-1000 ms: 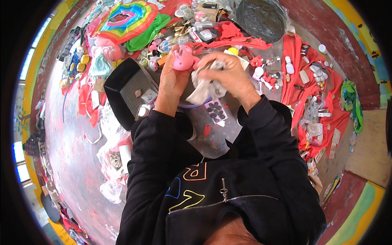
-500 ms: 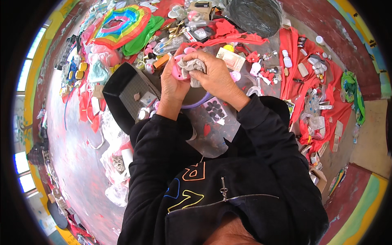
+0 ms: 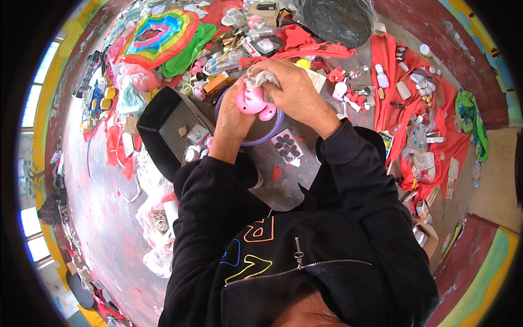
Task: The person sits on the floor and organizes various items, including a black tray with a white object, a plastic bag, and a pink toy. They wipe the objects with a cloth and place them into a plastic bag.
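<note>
A pink plastic toy with rounded lobes (image 3: pixel 252 102) is in my left hand (image 3: pixel 230 119), whose fingers close round its left side. My right hand (image 3: pixel 298 94) grips a crumpled greyish-white cloth (image 3: pixel 263 79) and presses it on the toy's upper part. Much of the toy's far side is hidden by the cloth and fingers. Beneath my hands stands a round basin with a purple rim (image 3: pixel 266 140); its inside is mostly covered by my hands.
A black basket (image 3: pixel 158 128) stands left of the basin. A card of dark round pieces (image 3: pixel 286 146) lies nearer me. Beyond are an orange box (image 3: pixel 218 83), a rainbow ring (image 3: pixel 158 38) and a dark round tub (image 3: pixel 338 22). Red cloth (image 3: pixel 389 98) with small items spreads at right.
The pink toy has turned in my left hand, its rounded lobes now pointing down and right. My right hand and the cloth have shifted up to the toy's upper part.
</note>
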### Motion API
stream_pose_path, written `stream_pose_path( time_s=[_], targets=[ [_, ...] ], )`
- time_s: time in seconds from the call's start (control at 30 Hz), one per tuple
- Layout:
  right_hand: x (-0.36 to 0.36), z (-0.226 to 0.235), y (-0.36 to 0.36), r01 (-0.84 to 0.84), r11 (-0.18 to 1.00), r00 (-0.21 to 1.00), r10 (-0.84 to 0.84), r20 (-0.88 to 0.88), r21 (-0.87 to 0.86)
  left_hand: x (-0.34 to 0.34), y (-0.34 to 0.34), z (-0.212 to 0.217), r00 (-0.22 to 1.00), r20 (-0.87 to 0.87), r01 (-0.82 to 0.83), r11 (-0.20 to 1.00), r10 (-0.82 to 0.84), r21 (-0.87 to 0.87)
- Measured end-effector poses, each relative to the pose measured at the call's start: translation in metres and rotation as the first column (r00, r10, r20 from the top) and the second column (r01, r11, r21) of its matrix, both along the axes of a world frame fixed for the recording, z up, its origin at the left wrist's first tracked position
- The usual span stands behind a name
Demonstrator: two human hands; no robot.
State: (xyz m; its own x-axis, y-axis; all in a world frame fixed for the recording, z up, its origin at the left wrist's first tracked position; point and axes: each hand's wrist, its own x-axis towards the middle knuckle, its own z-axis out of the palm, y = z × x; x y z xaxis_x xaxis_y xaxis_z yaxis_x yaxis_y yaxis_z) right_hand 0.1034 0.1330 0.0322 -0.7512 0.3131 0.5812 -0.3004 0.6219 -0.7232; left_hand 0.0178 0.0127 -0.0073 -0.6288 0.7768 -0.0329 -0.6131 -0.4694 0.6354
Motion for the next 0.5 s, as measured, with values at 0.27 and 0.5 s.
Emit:
stream_pose_path(
  time_s=[0.27,0.5],
  targets=[
    [0.012,0.006,0.029,0.265,0.95,0.955,-0.236,0.179,-0.166,-0.011,-0.005,0.007,0.99,-0.105,0.095,0.995,-0.091,0.04],
    [0.01,0.008,0.023,-0.039,0.537,0.977,0.196,0.08,-0.843,-0.008,-0.009,0.016,0.967,-0.249,0.053,0.999,-0.052,-0.005]
  ],
)
